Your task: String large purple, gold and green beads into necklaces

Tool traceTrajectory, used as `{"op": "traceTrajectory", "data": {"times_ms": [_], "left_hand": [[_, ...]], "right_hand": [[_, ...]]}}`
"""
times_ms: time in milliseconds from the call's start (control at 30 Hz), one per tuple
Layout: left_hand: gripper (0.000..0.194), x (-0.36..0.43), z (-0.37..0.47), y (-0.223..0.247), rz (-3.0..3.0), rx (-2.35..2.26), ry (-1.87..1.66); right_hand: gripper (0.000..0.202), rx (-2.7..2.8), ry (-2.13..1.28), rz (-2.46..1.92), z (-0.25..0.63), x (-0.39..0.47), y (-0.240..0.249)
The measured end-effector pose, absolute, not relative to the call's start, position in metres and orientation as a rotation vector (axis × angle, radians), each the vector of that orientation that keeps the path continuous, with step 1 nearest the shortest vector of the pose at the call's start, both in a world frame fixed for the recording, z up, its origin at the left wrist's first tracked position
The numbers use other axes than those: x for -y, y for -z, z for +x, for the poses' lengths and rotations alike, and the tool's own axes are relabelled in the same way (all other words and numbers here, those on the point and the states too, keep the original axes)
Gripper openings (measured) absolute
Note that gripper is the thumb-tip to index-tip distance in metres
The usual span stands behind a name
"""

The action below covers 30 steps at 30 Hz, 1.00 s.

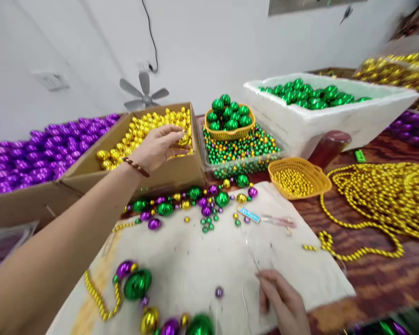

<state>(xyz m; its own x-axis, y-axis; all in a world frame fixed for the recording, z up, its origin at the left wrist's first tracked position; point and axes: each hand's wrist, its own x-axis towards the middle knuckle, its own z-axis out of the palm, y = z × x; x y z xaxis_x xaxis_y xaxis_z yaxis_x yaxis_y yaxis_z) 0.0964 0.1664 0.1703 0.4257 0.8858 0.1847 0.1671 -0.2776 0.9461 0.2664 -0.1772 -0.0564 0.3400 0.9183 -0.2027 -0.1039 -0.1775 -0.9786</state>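
Observation:
My left hand (160, 146) reaches over the right side of a cardboard box of gold beads (150, 122). Its fingers are partly spread, and gold beads show in the gap between them; I cannot tell whether it touches one. Low on the right, my right hand (281, 298) pinches a thin clear thread (253, 257) above the white cloth (195, 253). A strung bead garland (138, 284) of purple, green and gold beads lies at the cloth's near left. One loose purple bead (219, 292) rests between the garland and my right hand.
Purple beads (38, 156) fill a box at left. A yellow basket of green beads (230, 135) sits on a tray of small beads (244, 151). Behind is a white foam box (300, 123). Another basket (314, 186), a snipper (249, 214) and gold bead strands (387, 200) lie right.

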Motion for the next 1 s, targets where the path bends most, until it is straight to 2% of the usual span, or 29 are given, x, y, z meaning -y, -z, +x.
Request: {"op": "traceTrajectory", "data": {"times_ms": [67,233,367,467,567,667,900,1000], "left_hand": [[0.024,-0.118,0.096,-0.159,1.558,-0.794,-0.908],[0.026,-0.017,0.072,-0.118,1.209,-0.827,-0.839],[0.025,0.023,0.040,-0.090,1.004,-0.846,-1.031],[0.026,0.045,0.036,-0.069,0.902,-0.886,-0.996],[0.028,0.063,0.053,-0.046,0.891,-0.877,-0.867],[0.023,0.070,0.072,-0.032,1.009,-0.905,-0.881],[0.029,0.051,0.073,-0.031,0.848,-0.725,-0.851],[0.023,0.045,0.070,-0.032,0.842,-0.750,-0.923]], "right_hand": [[0.023,0.764,-1.116,-1.344,0.269,0.179,0.062],[0.018,0.674,-1.139,-1.263,0.273,0.183,0.061],[0.021,0.699,-1.144,-1.260,0.271,0.185,0.058],[0.024,0.767,-1.177,-1.274,0.266,0.187,0.056],[0.023,0.882,-1.240,-1.266,0.261,0.191,0.050],[0.025,0.948,-1.278,-1.276,0.258,0.199,0.041],[0.031,0.923,-1.132,-1.353,0.250,0.202,0.023],[0.032,0.904,-1.105,-1.398,0.249,0.202,0.020]]}}
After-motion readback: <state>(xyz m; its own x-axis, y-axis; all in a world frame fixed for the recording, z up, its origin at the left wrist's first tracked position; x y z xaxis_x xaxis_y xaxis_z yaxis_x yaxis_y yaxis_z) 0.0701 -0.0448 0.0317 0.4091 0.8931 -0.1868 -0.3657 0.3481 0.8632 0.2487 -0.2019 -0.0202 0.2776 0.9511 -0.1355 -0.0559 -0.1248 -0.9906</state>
